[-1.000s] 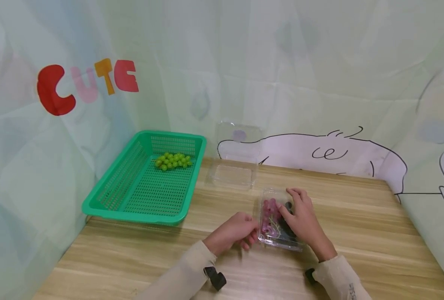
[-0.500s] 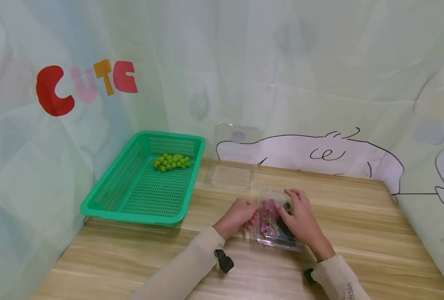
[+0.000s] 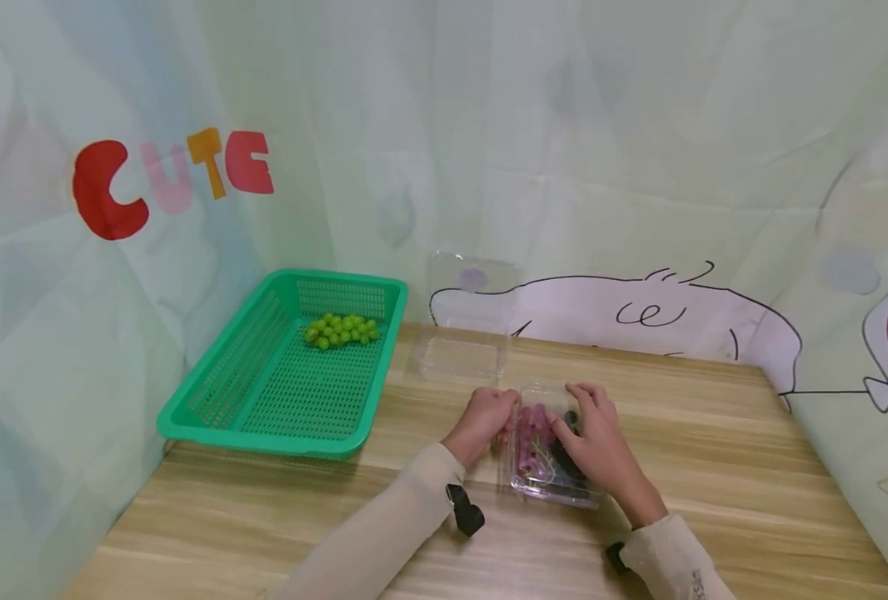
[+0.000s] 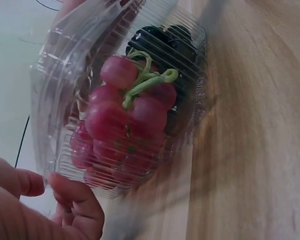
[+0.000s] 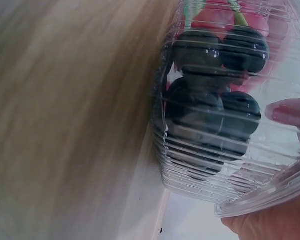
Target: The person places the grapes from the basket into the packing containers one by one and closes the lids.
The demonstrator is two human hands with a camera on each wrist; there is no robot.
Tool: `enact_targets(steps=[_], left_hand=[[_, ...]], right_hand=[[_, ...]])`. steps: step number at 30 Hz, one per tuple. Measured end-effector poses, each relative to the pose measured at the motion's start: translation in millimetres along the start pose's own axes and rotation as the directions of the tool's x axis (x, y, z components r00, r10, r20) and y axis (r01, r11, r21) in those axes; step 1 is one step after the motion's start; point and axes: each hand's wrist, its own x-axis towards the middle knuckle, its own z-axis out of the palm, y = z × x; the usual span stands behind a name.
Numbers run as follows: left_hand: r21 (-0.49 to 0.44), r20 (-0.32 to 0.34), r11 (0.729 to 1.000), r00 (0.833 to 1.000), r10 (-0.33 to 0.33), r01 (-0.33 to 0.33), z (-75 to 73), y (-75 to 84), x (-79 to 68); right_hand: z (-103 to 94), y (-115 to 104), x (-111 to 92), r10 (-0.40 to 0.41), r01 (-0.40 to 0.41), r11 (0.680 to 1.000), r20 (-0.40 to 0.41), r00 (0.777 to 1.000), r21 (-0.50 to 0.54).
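A clear plastic fruit box [image 3: 556,498] lies on the table with its lid down. Inside it are red grapes [image 4: 107,117] on a green stem and dark, nearly black grapes [image 5: 195,105]. My left hand [image 3: 481,421] is at the box's far left corner, where its thumb and index finger pinch the rim in the left wrist view. Across the right part of the lid rests my right hand [image 3: 601,442], its thumb on top and its fingertips near the far edge. That hand covers some of the dark grapes in the head view.
A green perforated basket [image 3: 372,417] stands at the left with a bunch of green grapes [image 3: 341,331] in it. Behind the fruit box, a second clear box [image 3: 462,358] stands with its lid raised against the printed curtain [image 3: 639,167]. The wooden table [image 3: 714,467] extends to the right.
My left hand has slid away from me along the box's left side, from near its front corner to the far corner. My right hand has stayed on the lid.
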Motion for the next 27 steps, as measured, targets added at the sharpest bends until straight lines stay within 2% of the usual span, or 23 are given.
enact_targets(steps=[8, 13, 19, 27], left_hand=[[-0.060, -0.049, 0.998, 0.999, -0.018, 0.015, 4.8, 0.0, 7.0], [-0.059, -0.074, 0.998, 0.996, -0.042, 0.038, 6.8, 4.3, 6.8], [-0.089, -0.069, 0.995, 0.997, -0.044, 0.038, 5.8, 3.6, 9.6], [-0.165, -0.071, 0.982, 0.992, -0.105, 0.092, 4.5, 2.2, 17.1]], right_hand=[[0.8, 0, 0, 0.004, -0.004, 1.000, 0.007, 1.000, -0.004], [0.1, 0, 1, 0.001, -0.001, 1.000, 0.007, 1.000, -0.009], [-0.4, -1, 1, 0.007, -0.007, 1.000, 0.008, 1.000, -0.016], [0.1, -2, 0, 0.019, -0.019, 1.000, 0.014, 1.000, -0.021]])
